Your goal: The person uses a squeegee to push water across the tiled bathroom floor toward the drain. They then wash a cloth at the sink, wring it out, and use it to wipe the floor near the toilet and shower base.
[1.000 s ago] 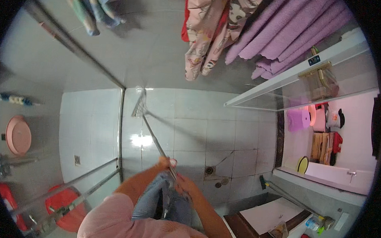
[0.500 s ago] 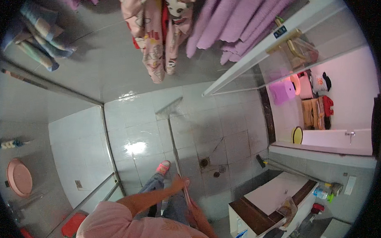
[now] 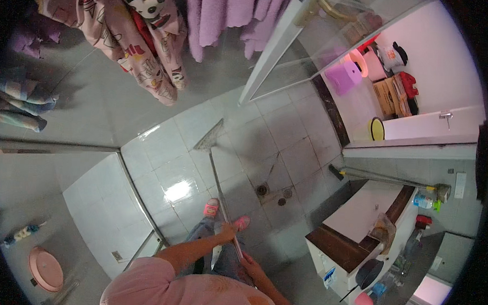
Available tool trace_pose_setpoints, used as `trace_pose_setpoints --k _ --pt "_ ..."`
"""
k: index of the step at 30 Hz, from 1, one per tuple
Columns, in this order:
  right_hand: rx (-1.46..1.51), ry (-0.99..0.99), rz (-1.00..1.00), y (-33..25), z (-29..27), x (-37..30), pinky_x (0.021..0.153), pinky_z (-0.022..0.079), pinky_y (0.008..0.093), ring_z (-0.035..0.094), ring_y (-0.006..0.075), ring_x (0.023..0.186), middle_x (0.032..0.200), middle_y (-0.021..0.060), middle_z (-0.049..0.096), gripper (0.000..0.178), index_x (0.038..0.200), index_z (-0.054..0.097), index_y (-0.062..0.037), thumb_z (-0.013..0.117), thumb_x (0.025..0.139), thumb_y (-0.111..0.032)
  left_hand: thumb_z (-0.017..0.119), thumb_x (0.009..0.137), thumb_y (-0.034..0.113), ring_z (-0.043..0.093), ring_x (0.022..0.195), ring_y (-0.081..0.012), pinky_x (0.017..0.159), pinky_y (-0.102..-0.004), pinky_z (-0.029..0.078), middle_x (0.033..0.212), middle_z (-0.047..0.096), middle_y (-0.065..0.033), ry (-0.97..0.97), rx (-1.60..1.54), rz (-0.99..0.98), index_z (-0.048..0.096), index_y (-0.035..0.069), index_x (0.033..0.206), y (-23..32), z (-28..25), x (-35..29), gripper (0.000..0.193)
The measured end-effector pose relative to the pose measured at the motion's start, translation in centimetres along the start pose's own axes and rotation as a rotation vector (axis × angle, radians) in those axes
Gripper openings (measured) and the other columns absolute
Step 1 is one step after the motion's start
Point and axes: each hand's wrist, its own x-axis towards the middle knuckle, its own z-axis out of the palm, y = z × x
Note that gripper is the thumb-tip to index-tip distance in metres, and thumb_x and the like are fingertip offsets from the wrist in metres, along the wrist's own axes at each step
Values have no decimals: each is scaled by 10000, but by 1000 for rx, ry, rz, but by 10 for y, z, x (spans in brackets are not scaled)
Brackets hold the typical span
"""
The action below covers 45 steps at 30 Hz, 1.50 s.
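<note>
A long-handled floor squeegee (image 3: 216, 176) slants across the wet tiles, its wide triangular head (image 3: 210, 136) resting on the floor ahead of me. My left hand (image 3: 229, 232) is wrapped round the pole higher up. Lower on the same pole, close to my body, my right hand (image 3: 249, 264) grips it too. Both of my feet, in pink slippers (image 3: 211, 207), stand beside the pole on the tiled floor (image 3: 163, 160).
A glass door (image 3: 290, 57) stands open at the far right. To the right is a white cabinet with a dark top (image 3: 335, 247); a broom (image 3: 383, 178) leans behind it. Drain covers (image 3: 262, 190) dot the floor. Towels (image 3: 222, 17) hang ahead; a metal-edged glass partition (image 3: 140, 202) is left.
The whole view has turned, so towels and door sit further left. The squeegee head has swung slightly and stays on the floor. A second pink slipper now shows right of the pole.
</note>
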Motion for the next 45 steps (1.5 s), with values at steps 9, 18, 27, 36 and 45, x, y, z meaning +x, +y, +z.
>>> trace_pose_setpoints --k 9,18,27,36,45 --pt "-103 182 136 23 -25 -108 566 429 253 526 137 645 776 71 563 451 1224 311 -131 476 815 -229 491 771 339 524 556 -232 461 -389 407 621 493 -106 -570 -1506 -582 484 26 878 104 -16 -57 331" --pt "-489 85 -140 52 -66 -146 393 339 246 413 93 441 564 21 474 577 1257 244 -125 538 764 -183 501 753 127 502 497 -187 425 -296 421 637 508 -96 142 -1422 -634 463 14 904 -30 -42 -152 193" --pt "-748 -303 -188 8 -12 10 394 362 247 408 103 428 578 25 443 490 1210 316 -71 507 768 -165 436 744 121 519 422 -202 346 -288 422 586 498 -91 464 -1354 -1385 460 13 813 -73 -26 -319 131" --pt "-924 -209 -105 -45 -107 -36 410 356 229 418 94 439 605 33 490 474 1219 328 -98 489 786 -204 493 759 209 535 645 -219 595 -343 470 791 492 -109 544 -1646 -1323 414 48 946 22 -20 -376 260" --pt "-777 176 -9 17 -259 -149 450 411 232 489 95 518 766 63 569 453 1190 385 -172 536 773 -265 447 765 180 547 615 -213 546 -321 457 769 513 -97 432 -1610 -1367 425 57 957 27 -25 -362 229"
